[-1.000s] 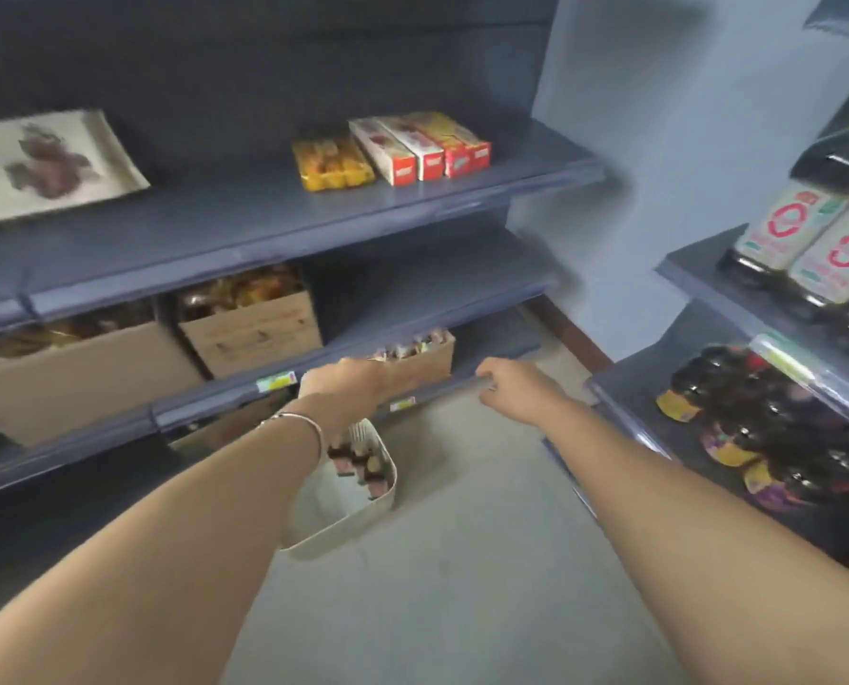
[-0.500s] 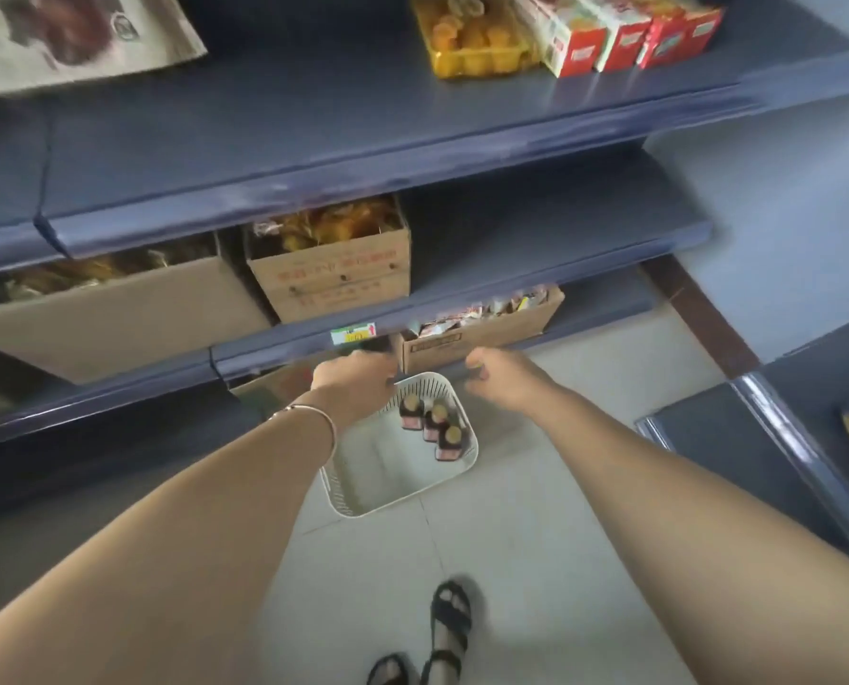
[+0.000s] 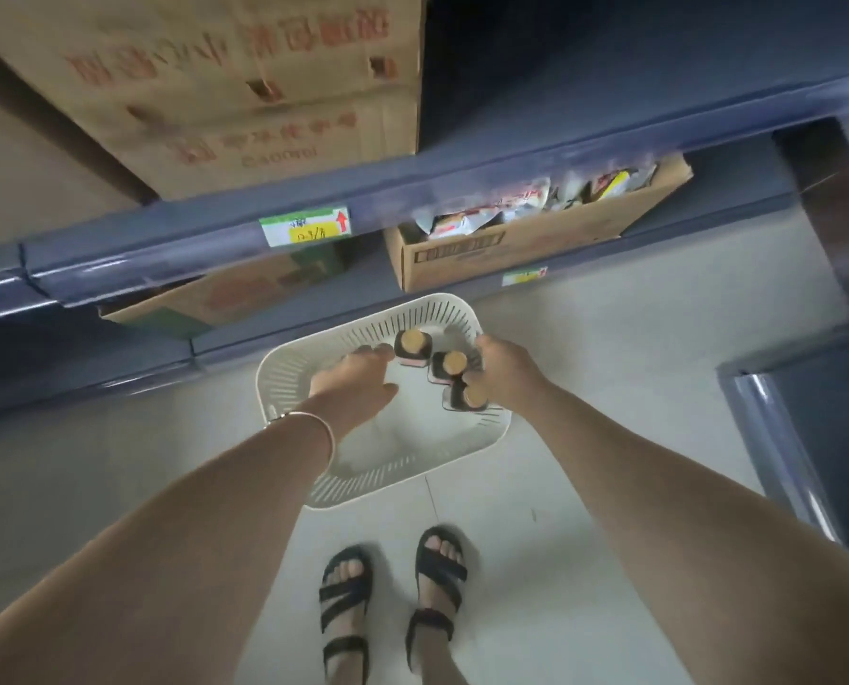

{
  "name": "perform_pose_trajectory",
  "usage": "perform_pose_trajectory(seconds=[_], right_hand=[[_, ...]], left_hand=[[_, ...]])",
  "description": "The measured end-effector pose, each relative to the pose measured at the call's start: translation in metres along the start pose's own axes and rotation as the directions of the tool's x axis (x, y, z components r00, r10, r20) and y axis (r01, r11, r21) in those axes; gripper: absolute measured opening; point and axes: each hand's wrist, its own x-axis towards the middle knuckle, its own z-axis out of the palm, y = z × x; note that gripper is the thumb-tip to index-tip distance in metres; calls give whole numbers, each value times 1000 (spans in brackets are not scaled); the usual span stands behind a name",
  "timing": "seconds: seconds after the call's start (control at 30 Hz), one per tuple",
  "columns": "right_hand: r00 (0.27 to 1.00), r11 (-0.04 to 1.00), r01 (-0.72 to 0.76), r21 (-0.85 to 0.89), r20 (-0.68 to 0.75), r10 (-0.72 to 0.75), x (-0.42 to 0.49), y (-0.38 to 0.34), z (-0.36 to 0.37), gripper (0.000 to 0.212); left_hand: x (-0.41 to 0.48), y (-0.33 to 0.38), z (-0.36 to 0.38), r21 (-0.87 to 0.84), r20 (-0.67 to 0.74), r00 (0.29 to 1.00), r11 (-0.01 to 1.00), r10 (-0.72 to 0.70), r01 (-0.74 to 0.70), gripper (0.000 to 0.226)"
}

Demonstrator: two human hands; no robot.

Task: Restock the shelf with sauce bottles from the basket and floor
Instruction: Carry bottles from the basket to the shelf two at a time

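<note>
The left hand [image 3: 358, 388] is held open by the bottles [image 3: 449, 362] in the basket [image 3: 284, 360]; the grip of the right hand [image 3: 509, 373] cannot be told. Bottles should be gripped low.

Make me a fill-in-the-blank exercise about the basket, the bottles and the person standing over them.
The white basket holds ___ bottles with tan caps.
The basket stands on the ___, just ahead of the black sandals.
The bracelet is on the person's ___ wrist.
The arrow on the shelf label is ___.
Missing words: three; floor; left; red.
</note>
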Motion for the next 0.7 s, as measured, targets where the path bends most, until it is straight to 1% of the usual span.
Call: perform_pose_trajectory(seconds=[0.1,0.23,0.27,0.33,0.4,0.47,0.5,0.53,0.6,0.7], right_hand=[[1000,1000,-1,12,-21,1,50,12,35,52],[1000,1000,1,-13,27,-1,100,38,75,71],[999,1000,5,-18,39,-5,108,44,81,72],[998,1000,11,5,67,-12,120,52,86,68],[995,999,11,52,95,-16,130,55,87,66],[993,997,17,70,119,-25,137,54,86,64],[992,996,18,83,126,-29,141,53,88,63],[990,996,18,92,135,-30,145,53,89,62],[985,995,32,98,164,-48,148,49,92,62],[973,993,98,63,205,-109,152,33,96,58]], left_hand=[[60,-11,36,-74,-24,1000,997,-20,18,58],[127,-27,81,-128,-25,1000,992,-11,8,82],[141,-30,89,-163,-19,1000,987,2,-5,87],[164,-32,102,-275,-7,999,960,44,-44,90],[180,-29,110,-378,-57,995,921,78,-94,83],[184,-29,111,-448,-135,988,885,72,-125,68],[185,-31,112,-457,-155,985,880,69,-133,61],[185,-36,111,-442,-164,984,887,71,-137,55],[182,-48,108,-396,-180,981,908,71,-138,49],[175,-66,104,-342,-221,975,933,33,-109,56]])
